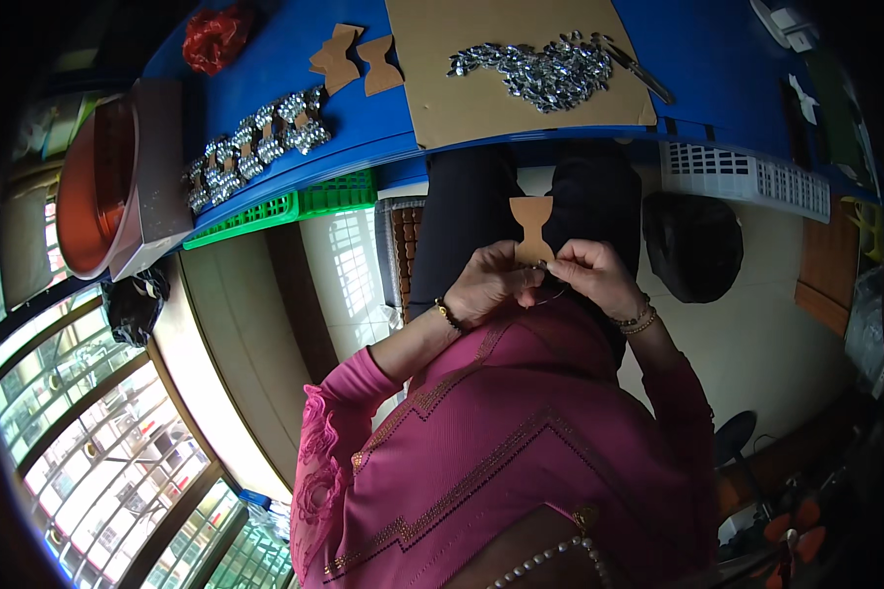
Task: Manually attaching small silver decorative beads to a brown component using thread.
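Note:
A brown card (532,218) with a narrow waist and flared ends stands up from between my hands, over my lap. My left hand (491,282) is closed, its thumb and fingers pinching the card's lower part. Close beside it my right hand (599,281) is closed too, fingertips pressed together at the card's lower right edge. A thin strand curves just below the fingertips; what the right fingers pinch is too small to make out. On the blue table ahead, silvery faceted beads (545,74) lie in a loose heap on a flat cardboard sheet (442,113).
Several bead-wrapped cards (250,147) line the table's left front, with bare brown cards (378,65) behind. Tweezers (643,74) lie right of the heap. A red plastic bag (215,39) sits far left. Below the table are green (295,208) and white (746,182) baskets.

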Motion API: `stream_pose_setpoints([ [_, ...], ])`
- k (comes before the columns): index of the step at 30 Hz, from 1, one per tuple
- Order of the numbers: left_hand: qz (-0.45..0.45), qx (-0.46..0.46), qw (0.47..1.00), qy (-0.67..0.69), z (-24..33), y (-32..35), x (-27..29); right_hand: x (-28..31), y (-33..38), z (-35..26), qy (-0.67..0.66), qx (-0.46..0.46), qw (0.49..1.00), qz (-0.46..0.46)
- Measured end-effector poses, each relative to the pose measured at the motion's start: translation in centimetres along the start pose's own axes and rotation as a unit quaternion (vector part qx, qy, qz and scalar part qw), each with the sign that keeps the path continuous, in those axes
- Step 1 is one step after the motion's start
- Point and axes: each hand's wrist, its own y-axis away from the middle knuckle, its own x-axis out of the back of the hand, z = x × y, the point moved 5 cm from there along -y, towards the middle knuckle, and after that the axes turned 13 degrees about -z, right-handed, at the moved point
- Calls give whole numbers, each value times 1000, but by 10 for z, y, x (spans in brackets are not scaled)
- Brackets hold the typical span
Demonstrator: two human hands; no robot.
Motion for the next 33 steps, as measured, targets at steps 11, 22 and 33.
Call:
stream_pose_setpoints([
  [11,-16,-29,993,-110,5,-3,0,2,2,1,6,3,1000,5],
  [22,16,-3,990,-141,3,-2,7,12,12,-13,180,57,982,10],
  [33,54,-22,983,-171,10,-4,-1,-1,12,-35,255,117,957,74],
])
